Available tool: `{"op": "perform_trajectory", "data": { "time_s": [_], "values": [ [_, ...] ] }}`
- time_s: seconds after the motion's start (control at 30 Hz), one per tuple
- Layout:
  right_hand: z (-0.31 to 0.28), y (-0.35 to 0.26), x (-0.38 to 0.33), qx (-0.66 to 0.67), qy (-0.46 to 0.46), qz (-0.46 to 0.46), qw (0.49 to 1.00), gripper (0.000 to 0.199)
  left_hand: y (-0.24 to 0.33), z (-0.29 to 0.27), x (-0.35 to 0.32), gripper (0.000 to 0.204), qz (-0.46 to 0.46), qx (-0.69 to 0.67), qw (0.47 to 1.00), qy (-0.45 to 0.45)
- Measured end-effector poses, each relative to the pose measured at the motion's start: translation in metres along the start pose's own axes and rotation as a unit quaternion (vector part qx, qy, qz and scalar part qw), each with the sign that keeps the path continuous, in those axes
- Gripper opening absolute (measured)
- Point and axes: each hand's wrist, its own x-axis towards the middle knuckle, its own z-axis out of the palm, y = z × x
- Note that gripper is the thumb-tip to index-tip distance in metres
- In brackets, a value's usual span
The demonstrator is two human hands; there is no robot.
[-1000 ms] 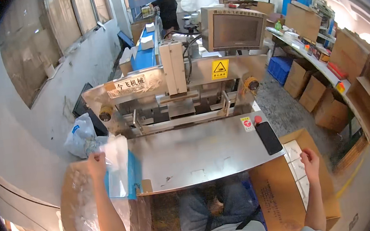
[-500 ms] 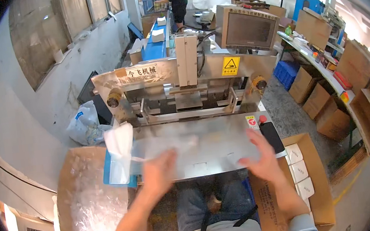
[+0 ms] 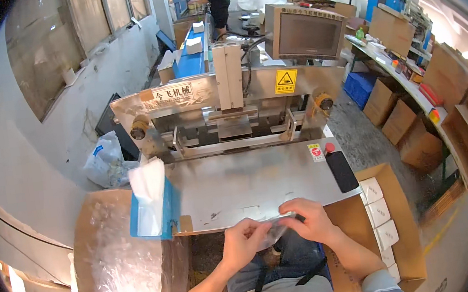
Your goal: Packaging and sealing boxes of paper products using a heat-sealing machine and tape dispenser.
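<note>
While pinching clear bag: both hands.

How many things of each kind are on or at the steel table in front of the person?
Clear bag in both hands: 1
Blue box with white sheets: 1
Black phone: 1
Red button: 1
Total: 4

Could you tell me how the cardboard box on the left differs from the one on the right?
The left box holds loose clear plastic film; the right box holds a row of small white packs. The left box looks larger than the right box. Both are brown, open-topped and flank the metal table.
</note>
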Motion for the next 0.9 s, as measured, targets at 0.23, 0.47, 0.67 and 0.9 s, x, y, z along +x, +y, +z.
{"op": "perform_trajectory", "data": {
  "time_s": [0.23,0.47,0.67,0.9],
  "values": [
    [0.003,-0.001,-0.009,0.004,0.028,-0.083,0.996,0.015,-0.032,-0.002,-0.006,0.016,-0.115,-0.073,0.991,-0.021],
    [0.012,0.025,-0.028,-0.072,-0.100,-0.103,0.987,0.017,-0.056,0.014,-0.006,0.020,0.109,0.111,0.978,0.138],
    [0.026,0.045,-0.034,-0.124,-0.173,-0.028,0.977,0.015,0.019,0.019,0.010,0.041,0.101,0.294,0.926,-0.215],
    [-0.005,0.038,-0.062,-0.111,-0.200,0.023,0.973,0.019,-0.003,0.039,0.016,0.036,0.123,0.269,0.924,-0.245]
  ]
}}
